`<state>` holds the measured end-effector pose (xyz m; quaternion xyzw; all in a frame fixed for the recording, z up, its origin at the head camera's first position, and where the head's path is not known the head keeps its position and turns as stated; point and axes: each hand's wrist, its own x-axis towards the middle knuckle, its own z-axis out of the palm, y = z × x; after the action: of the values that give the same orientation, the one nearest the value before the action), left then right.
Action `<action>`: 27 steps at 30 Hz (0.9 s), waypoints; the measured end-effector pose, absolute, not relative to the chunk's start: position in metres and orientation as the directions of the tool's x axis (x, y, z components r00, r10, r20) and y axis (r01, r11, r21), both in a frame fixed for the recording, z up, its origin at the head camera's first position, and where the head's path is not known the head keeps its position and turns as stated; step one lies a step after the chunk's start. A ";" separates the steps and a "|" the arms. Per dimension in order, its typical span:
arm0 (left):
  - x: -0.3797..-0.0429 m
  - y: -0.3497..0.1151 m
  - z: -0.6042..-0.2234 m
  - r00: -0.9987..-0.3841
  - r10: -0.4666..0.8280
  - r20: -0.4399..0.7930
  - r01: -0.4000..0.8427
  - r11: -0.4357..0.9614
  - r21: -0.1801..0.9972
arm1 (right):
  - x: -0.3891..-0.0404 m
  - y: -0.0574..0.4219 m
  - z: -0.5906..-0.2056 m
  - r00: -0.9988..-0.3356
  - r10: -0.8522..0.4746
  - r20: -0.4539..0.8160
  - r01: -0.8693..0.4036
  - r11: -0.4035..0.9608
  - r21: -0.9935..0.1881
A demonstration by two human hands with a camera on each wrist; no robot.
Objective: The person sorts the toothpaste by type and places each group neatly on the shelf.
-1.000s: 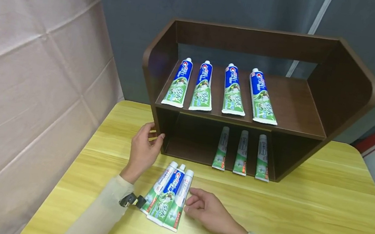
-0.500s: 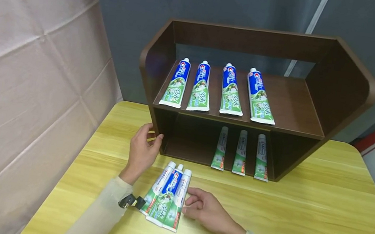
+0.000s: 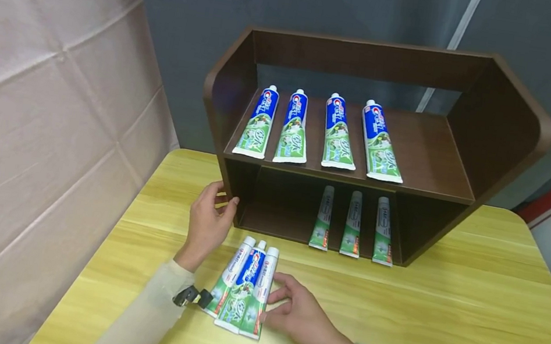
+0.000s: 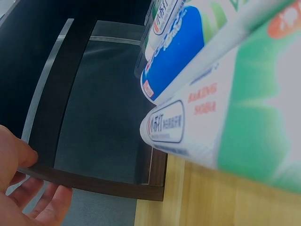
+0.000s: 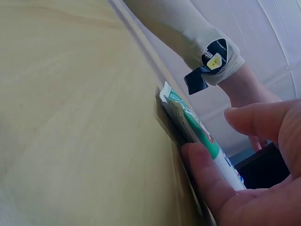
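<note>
From here I see the left hand (image 3: pixel 209 222) gripping the brown shelf unit (image 3: pixel 434 153) by its left side. The right hand (image 3: pixel 305 317), thumb and fingers apart, is just right of three toothpaste tubes (image 3: pixel 243 291) lying together on the near table (image 3: pixel 487 319). Four blue-and-green tubes (image 3: pixel 339 140) lie on the upper level, three green-ended tubes (image 3: pixel 352 227) below, toward the right.
</note>
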<state>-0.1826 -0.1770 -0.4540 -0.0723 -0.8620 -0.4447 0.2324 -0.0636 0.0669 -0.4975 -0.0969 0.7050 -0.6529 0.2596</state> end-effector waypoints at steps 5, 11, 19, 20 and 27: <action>-0.183 -0.177 -0.455 -0.883 -0.086 0.461 0.328 0.589 0.738 | -0.061 0.062 -0.496 -0.856 -0.463 -0.229 0.188 0.135 -0.973; -0.184 -0.178 -0.457 -0.881 -0.083 0.466 0.336 0.584 0.739 | -0.058 0.055 -0.495 -0.873 -0.424 -0.242 0.184 0.175 -0.967; -0.183 -0.178 -0.458 -0.880 -0.087 0.466 0.336 0.580 0.742 | -0.055 0.045 -0.499 -0.901 -0.372 -0.226 0.161 0.198 -0.967; -0.183 -0.178 -0.458 -0.880 -0.087 0.466 0.335 0.580 0.743 | -0.055 0.045 -0.499 -0.902 -0.370 -0.223 0.158 0.199 -0.967; -0.183 -0.177 -0.457 -0.882 -0.086 0.464 0.335 0.577 0.744 | -0.056 0.049 -0.495 -0.907 -0.359 -0.222 0.146 0.227 -0.963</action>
<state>-0.1834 -0.1775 -0.4570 -0.0726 -0.8572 -0.4539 0.2322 -0.0564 0.0487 -0.4950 -0.0704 0.7560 -0.6179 0.2044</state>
